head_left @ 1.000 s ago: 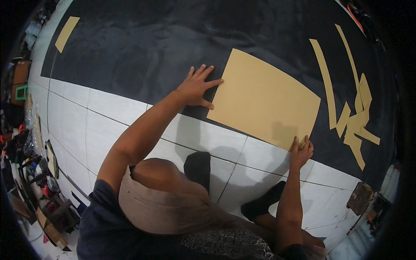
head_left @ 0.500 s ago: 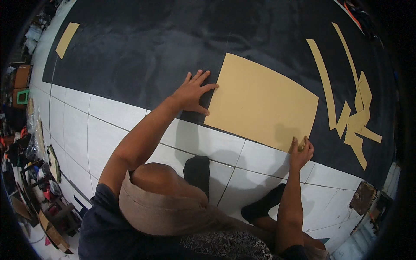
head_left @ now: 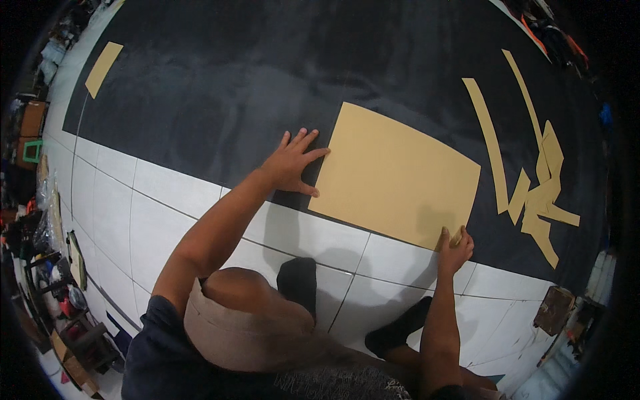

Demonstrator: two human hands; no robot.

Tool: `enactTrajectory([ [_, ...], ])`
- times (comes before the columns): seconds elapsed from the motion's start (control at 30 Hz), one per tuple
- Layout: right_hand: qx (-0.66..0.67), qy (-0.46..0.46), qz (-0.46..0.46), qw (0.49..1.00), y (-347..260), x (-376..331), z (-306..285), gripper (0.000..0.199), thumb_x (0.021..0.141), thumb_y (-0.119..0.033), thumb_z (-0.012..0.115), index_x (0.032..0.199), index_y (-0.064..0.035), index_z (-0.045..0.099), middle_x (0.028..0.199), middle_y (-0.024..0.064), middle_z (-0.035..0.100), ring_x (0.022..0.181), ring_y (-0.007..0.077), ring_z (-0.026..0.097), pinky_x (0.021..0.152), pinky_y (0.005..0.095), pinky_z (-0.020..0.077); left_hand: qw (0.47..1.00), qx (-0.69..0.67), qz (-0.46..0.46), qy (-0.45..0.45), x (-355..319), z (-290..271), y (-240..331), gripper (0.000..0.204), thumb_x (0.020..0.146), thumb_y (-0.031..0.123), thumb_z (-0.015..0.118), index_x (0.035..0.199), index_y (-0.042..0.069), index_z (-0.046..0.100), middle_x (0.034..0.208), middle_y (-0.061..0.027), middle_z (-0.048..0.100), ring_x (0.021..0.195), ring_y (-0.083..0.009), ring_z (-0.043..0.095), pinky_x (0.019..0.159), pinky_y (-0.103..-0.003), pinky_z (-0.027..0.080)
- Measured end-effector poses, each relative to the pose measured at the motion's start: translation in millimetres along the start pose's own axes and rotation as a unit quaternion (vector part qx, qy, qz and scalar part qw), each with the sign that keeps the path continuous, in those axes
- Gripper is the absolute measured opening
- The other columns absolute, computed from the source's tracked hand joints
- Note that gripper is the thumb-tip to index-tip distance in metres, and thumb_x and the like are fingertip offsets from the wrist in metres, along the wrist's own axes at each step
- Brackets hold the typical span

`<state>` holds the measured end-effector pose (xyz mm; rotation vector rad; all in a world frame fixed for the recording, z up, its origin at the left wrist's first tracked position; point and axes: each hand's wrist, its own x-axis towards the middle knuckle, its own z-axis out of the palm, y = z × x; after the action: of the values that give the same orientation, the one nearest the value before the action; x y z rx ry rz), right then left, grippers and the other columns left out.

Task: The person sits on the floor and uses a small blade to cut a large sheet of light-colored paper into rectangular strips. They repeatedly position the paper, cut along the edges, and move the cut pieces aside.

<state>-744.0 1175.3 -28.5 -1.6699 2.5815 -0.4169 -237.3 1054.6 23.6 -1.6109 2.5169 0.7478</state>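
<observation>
A large tan card sheet [head_left: 393, 177] lies flat on a wide black sheet of material [head_left: 220, 100], close to its near edge. My left hand [head_left: 295, 163] rests on the black material with fingers spread; its index finger and thumb meet the card's left edge. At the card's near right corner is my right hand [head_left: 456, 250], thumb and fingers curled together. Something small may be between those fingers, but it is too hidden to name. Right of the card are two long tan strips [head_left: 487, 143] and a pile of cut tan pieces [head_left: 543, 193].
A small tan piece [head_left: 103, 70] lies at the black material's far left. White floor tiles [head_left: 167, 187] run along the near edge, where my knee and dark-socked feet [head_left: 297, 287] are. Clutter lines the left side, and a worn brown block [head_left: 555, 310] sits at lower right.
The whole view has shifted a little, so everything appears lower. Both hands keep their places at the card, the right one still at its near right corner.
</observation>
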Motion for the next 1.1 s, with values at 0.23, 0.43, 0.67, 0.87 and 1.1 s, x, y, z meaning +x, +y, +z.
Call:
enactTrajectory([
  [0.23,0.012,-0.019,0.02,1.0,-10,-1,-8,0.066,0.09,-0.053,0.073,0.139,-0.0104,0.06,0.135,0.0217,0.05,0.128,0.0398,0.047,0.108,0.0512,0.0402,1.0,-0.003,-0.003,0.006,-1,1,1,0.112,0.057,0.057,0.094,0.153,0.026,0.045,0.168,-0.0202,0.02,0.155,-0.0435,0.016,0.123,-0.063,0.014],
  [0.43,0.028,-0.006,0.021,0.999,-14,2,-8,0.067,0.089,-0.052,0.076,0.14,-0.0114,0.061,0.131,0.0205,0.051,0.121,0.0388,0.05,0.103,0.0522,0.0433,1.0,-0.013,-0.009,0.002,-3,-3,4,0.11,0.057,0.054,0.094,0.151,0.024,0.047,0.168,-0.0197,0.021,0.155,-0.0425,0.016,0.123,-0.061,0.015],
  [0.67,0.02,-0.023,0.033,0.999,-18,4,-10,0.064,0.088,-0.051,0.076,0.139,-0.0144,0.063,0.128,0.0219,0.05,0.119,0.0388,0.049,0.1,0.0522,0.0458,1.0,-0.019,-0.013,0.006,-4,-2,2,0.112,0.054,0.053,0.096,0.15,0.022,0.048,0.168,-0.019,0.022,0.156,-0.0419,0.016,0.124,-0.062,0.013],
  [0.87,0.002,-0.034,0.02,0.999,-6,8,-8,0.064,0.09,-0.049,0.074,0.142,-0.0141,0.061,0.127,0.0206,0.051,0.116,0.0362,0.053,0.101,0.0506,0.0457,1.0,-0.011,-0.007,0.002,1,-7,7,0.104,0.062,0.048,0.094,0.151,0.021,0.047,0.167,-0.0191,0.024,0.155,-0.0418,0.018,0.124,-0.061,0.015],
  [1.1,0.246,-0.012,0.125,0.961,39,42,-18,0.046,0.089,-0.034,0.08,0.119,-0.002,0.065,0.095,0.0119,0.068,0.09,0.0219,0.064,0.082,0.0351,0.0526,0.998,0.034,-0.044,-0.007,-2,-8,15,0.106,0.061,0.046,0.094,0.152,0.021,0.045,0.167,-0.0173,0.023,0.155,-0.0404,0.018,0.125,-0.061,0.015],
])
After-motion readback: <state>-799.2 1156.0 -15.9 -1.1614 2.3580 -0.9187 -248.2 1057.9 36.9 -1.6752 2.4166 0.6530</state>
